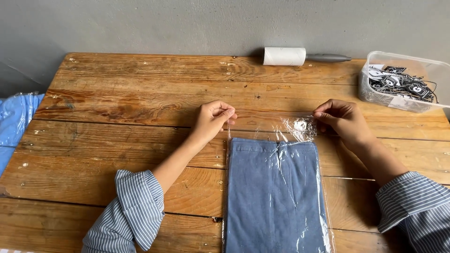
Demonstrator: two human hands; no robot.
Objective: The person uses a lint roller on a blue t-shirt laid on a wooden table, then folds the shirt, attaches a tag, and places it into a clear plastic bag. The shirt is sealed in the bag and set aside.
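At the far left edge of the frame sits a shiny blue bag point(16, 122) with crinkly plastic, partly cut off by the picture's side. Next to it starts the desk point(117, 98), made of long brown wood planks with scratches, dark stains and small white specks. It fills most of the picture.

A bit left of the middle, the left hand point(211, 121) comes up from a rolled sleeve with thin blue and white stripes. Its grip is pressed together on the top left corner of a clear plastic bag point(300, 127), thumb and fingers pinching the thin film.

In the middle and lower middle lies a folded blue cloth point(274, 197). It is soft and flat, shaped like a tall rectangle, and it sits inside the clear plastic bag. The bag looks shiny and wrinkled, most of all at its open top flap, which lies flat on the wood above the cloth.

At the top middle, against the grey wall, lies a lint roller point(284, 55), a white tube with a smooth grey handle.

Right of the middle, the right hand point(341, 119) pinches the top right corner of the same bag, its grip closed on the film. Its sleeve is striped too.

In the upper right corner stands a clear plastic box point(375, 91) with rounded edges, full of black and white tags on strings.
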